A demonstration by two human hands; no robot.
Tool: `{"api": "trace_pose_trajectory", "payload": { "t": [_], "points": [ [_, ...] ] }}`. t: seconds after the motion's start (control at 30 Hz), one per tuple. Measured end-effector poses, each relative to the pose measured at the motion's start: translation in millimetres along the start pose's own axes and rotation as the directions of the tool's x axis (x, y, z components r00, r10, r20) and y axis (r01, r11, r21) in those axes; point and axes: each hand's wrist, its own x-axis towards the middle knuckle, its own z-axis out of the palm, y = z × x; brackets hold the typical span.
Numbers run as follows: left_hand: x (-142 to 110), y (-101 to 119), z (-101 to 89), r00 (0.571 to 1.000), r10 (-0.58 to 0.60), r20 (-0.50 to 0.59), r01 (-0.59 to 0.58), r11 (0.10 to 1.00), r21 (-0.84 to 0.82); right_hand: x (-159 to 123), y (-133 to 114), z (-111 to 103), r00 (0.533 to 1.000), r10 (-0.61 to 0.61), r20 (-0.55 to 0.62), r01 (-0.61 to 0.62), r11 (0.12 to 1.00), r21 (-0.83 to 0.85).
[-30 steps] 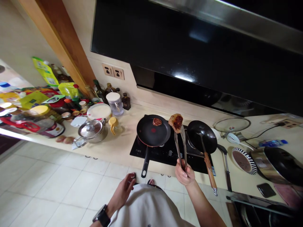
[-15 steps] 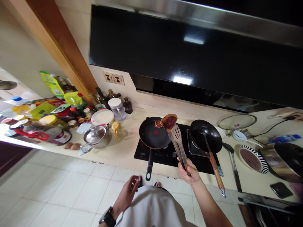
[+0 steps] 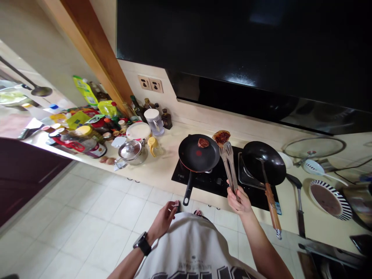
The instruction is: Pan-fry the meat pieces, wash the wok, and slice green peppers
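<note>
In my right hand [image 3: 240, 200] is a pair of metal tongs [image 3: 228, 157] with slotted ends, my fingers wrapped round the handles. The tongs grip a browned piece of meat [image 3: 221, 137], held up to the right of the frying pan [image 3: 197, 162]. A smaller browned piece of meat [image 3: 203, 143] lies near the far side of that black pan. My left hand [image 3: 164, 220] hangs in front of my shirt, below the counter edge, fingers loosely bent and nothing seen in them. The frying pan sits on the left of the black cooktop [image 3: 180, 175].
A wok [image 3: 255, 166] with a wooden handle stands on the right burner, a utensil inside it. Farther right are a spatula [image 3: 300, 205], a striped bowl [image 3: 331, 199] and a glass lid [image 3: 315, 148]. A steel pot [image 3: 132, 152], jug [image 3: 154, 122] and several bottles crowd the left.
The tongs swung left over the pan's edge, turning the meat, then back right, clear of the pan. The camera view has shifted. My left hand stays in much the same pose.
</note>
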Motion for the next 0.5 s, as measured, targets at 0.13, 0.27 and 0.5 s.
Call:
{"api": "trace_pose_trajectory", "payload": {
  "t": [0.13,0.27,0.5],
  "points": [
    [-4.1,-3.3,9.8,0.999,-0.009,-0.038,0.009,1.000,-0.001,1.8,-1.1,-9.9,0.999,0.036,-0.028,-0.036,0.999,-0.007],
    [-15.9,-7.3,23.8,0.996,-0.037,-0.076,0.037,0.999,0.001,-1.1,-6.7,-13.1,0.973,0.129,-0.189,-0.146,0.986,-0.077],
    [-54.5,-11.8,35.7,0.957,-0.079,-0.278,0.095,0.995,0.042,-1.3,-1.0,-35.5,0.953,0.212,-0.216,-0.276,0.902,-0.332]
  ]
}}
